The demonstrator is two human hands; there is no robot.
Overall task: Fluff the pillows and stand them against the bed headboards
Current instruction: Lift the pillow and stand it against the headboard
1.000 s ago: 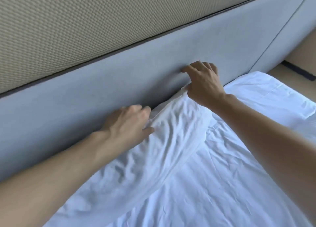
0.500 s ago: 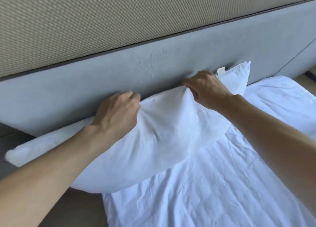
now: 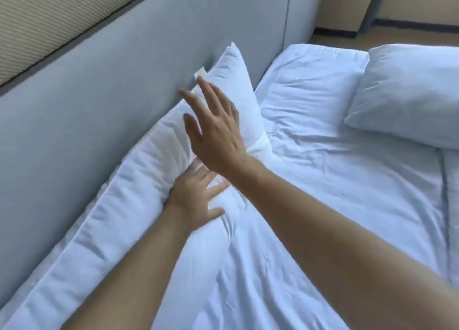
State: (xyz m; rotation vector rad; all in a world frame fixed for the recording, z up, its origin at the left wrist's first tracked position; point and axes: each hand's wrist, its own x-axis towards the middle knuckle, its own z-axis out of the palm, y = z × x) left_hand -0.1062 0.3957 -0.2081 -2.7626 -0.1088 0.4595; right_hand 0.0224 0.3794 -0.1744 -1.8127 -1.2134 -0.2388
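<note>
**Both hands flat at pillow propped on headboard**

Long white pillow (image 3: 139, 180) stands on its long edge along the grey padded headboard (image 3: 99, 93), its back against the panel. It runs from the lower left corner of the view up to a pointed corner at upper centre. A small white tag (image 3: 200, 72) sticks out near that upper corner.

Left hand (image 3: 193, 200): palm down on the front face of the pillow at about mid-length, fingers straight and spread, pressing into the fabric, which dents and creases around it. Nothing is grasped.

Right hand (image 3: 218, 141): released, fingers straight and fanned, motion-blurred, in front of the pillow's upper right part. Cannot tell if the palm touches the fabric. The right forearm crosses over the left fingertips.

Crumpled white bedding (image 3: 323, 193) covers the mattress, and the pillow's lower edge sits on it.

A second white pillow (image 3: 409, 93) lies flat on the bedding at far right, well apart from the headboard and from both hands.

A beige textured wall panel (image 3: 37, 19) sits above the headboard at upper left. Tan floor (image 3: 372, 35) with a dark skirting strip shows beyond the bed at upper right.
</note>
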